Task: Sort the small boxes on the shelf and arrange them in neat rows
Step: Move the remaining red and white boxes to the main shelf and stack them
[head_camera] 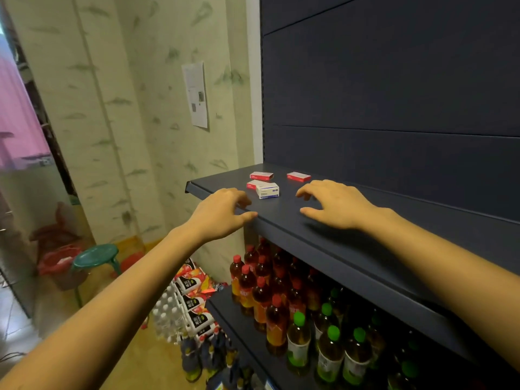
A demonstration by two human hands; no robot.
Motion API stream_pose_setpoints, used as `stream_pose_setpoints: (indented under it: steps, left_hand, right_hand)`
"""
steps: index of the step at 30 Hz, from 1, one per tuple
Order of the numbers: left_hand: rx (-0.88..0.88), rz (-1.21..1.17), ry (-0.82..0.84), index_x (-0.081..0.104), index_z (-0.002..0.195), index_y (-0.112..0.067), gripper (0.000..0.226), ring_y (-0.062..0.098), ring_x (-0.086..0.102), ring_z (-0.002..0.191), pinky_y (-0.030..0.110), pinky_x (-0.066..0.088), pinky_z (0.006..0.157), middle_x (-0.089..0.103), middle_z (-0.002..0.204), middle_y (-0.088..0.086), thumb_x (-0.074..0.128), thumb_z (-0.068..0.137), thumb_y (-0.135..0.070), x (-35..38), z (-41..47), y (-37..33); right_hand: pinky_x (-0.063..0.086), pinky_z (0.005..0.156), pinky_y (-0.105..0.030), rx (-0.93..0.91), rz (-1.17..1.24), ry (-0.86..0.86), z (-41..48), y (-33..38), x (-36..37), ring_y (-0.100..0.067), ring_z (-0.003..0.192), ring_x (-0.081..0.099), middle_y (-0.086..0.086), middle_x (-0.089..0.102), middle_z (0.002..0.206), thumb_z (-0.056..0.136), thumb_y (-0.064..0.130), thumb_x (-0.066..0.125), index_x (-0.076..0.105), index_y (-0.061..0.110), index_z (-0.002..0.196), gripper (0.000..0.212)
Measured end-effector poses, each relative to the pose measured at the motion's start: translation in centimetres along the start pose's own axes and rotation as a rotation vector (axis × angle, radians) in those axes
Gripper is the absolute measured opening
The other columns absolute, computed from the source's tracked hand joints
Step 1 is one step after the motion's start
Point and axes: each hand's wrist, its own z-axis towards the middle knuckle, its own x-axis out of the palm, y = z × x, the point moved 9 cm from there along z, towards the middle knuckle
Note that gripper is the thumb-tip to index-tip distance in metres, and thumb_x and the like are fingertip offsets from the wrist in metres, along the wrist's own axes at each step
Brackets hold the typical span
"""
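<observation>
Small boxes (261, 175) lie scattered near the left end of the shelf (323, 229): three red, plus one white box (268, 190) just beside a red one. Left hand (222, 212) rests at the front edge, relaxed and empty. Right hand (337, 204) is spread above the shelf, grasping nothing.

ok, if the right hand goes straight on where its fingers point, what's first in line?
Likely the white-and-blue box, just beyond the right hand on the shelf; depth unclear.
</observation>
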Motion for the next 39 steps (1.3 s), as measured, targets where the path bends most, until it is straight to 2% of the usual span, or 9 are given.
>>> stream_pose_setpoints:
  steps: [5, 11, 15, 18, 21, 25, 32, 36, 39]
  left_hand:
    - [0.001, -0.036, 0.02, 0.06, 0.115, -0.015, 0.037, 0.015, 0.058, 0.103, 0.029, 0.049, 0.087, 0.062, 0.118, 0.003, 0.055, 0.088, -0.039, 1.2, 2.9, 4.4]
    - [0.047, -0.087, 0.067, 0.06, 0.114, -0.014, 0.037, 0.016, 0.059, 0.1, 0.037, 0.052, 0.089, 0.062, 0.117, 0.003, 0.057, 0.087, -0.039, 2.7, 7.9, 10.3]
    - [0.119, -0.09, 0.165, 0.058, 0.116, -0.016, 0.038, 0.016, 0.057, 0.101, 0.037, 0.05, 0.091, 0.06, 0.12, 0.002, 0.058, 0.086, -0.04, 4.0, 12.2, 12.7]
    - [0.197, -0.103, 0.231, 0.055, 0.12, -0.014, 0.04, 0.017, 0.055, 0.103, 0.028, 0.046, 0.088, 0.058, 0.123, 0.004, 0.058, 0.087, -0.037, 4.7, 15.2, 13.3]
    - [0.275, -0.138, 0.249, 0.054, 0.122, -0.011, 0.043, 0.018, 0.054, 0.104, 0.025, 0.042, 0.084, 0.057, 0.124, 0.005, 0.06, 0.086, -0.035, 5.7, 17.5, 13.1]
    - [0.378, -0.23, 0.335, 0.053, 0.123, -0.013, 0.048, 0.011, 0.049, 0.1, 0.022, 0.039, 0.083, 0.055, 0.125, 0.004, 0.064, 0.083, -0.035, 8.1, 19.2, 12.0]
    - [0.419, -0.355, 0.513, 0.047, 0.132, -0.014, 0.059, 0.015, 0.049, 0.113, 0.027, 0.039, 0.099, 0.048, 0.132, 0.001, 0.069, 0.08, -0.031, 11.6, 21.5, 10.1]
    - [0.454, -0.343, 0.538, 0.06, 0.114, -0.013, 0.036, 0.017, 0.053, 0.101, 0.025, 0.039, 0.086, 0.058, 0.12, 0.005, 0.067, 0.082, -0.028, 12.7, 21.9, 9.6]
    - [0.475, -0.356, 0.485, 0.061, 0.111, -0.013, 0.035, 0.02, 0.052, 0.105, 0.025, 0.037, 0.083, 0.058, 0.119, 0.008, 0.07, 0.08, -0.026, 12.1, 22.2, 9.0]
  right_hand:
    - [0.046, 0.093, -0.037, 0.042, 0.028, 0.061, 5.5, 0.1, 2.7, -0.018, 0.12, 0.05, 0.001, 0.05, 0.135, 0.093, 0.039, 0.048, 0.041, 0.023, 0.137, 0.046]
    - [0.04, 0.104, -0.043, 0.131, 0.04, 0.139, 12.1, -1.3, 6.3, -0.022, 0.135, 0.035, -0.003, 0.028, 0.153, 0.092, 0.036, 0.051, 0.024, 0.018, 0.145, 0.062]
    - [0.025, 0.116, -0.035, 0.167, 0.194, 0.247, 14.7, -2.5, 8.8, -0.019, 0.141, 0.025, -0.003, 0.021, 0.156, 0.09, 0.029, 0.057, 0.017, 0.016, 0.148, 0.071]
    - [0.03, 0.111, -0.029, 0.201, 0.23, 0.321, 15.4, -3.2, 10.3, -0.016, 0.133, 0.037, -0.002, 0.036, 0.148, 0.089, 0.025, 0.059, 0.03, 0.017, 0.143, 0.062]
    - [0.043, 0.1, -0.031, 0.249, 0.268, 0.285, 15.4, -3.8, 10.4, -0.011, 0.115, 0.05, 0.003, 0.051, 0.13, 0.087, 0.03, 0.062, 0.047, 0.022, 0.124, 0.041]
    - [0.049, 0.093, -0.037, 0.363, 0.317, 0.19, 13.8, -4.4, 9.1, -0.013, 0.108, 0.056, 0.005, 0.057, 0.119, 0.081, 0.037, 0.067, 0.051, 0.023, 0.109, 0.035]
    - [0.053, 0.085, -0.032, 0.517, 0.309, 0.025, 9.5, -4.2, 5.6, -0.008, 0.103, 0.058, 0.011, 0.06, 0.117, 0.078, 0.045, 0.067, 0.05, 0.026, 0.109, 0.04]
    - [0.053, 0.085, -0.037, 0.588, 0.27, -0.007, 7.2, -4.1, 4.9, -0.007, 0.103, 0.057, 0.012, 0.06, 0.117, 0.077, 0.048, 0.066, 0.049, 0.03, 0.107, 0.039]
    - [0.053, 0.084, -0.038, 0.637, 0.25, -0.041, 5.1, -4.2, 4.1, -0.008, 0.102, 0.057, 0.014, 0.06, 0.116, 0.077, 0.049, 0.066, 0.049, 0.03, 0.106, 0.039]
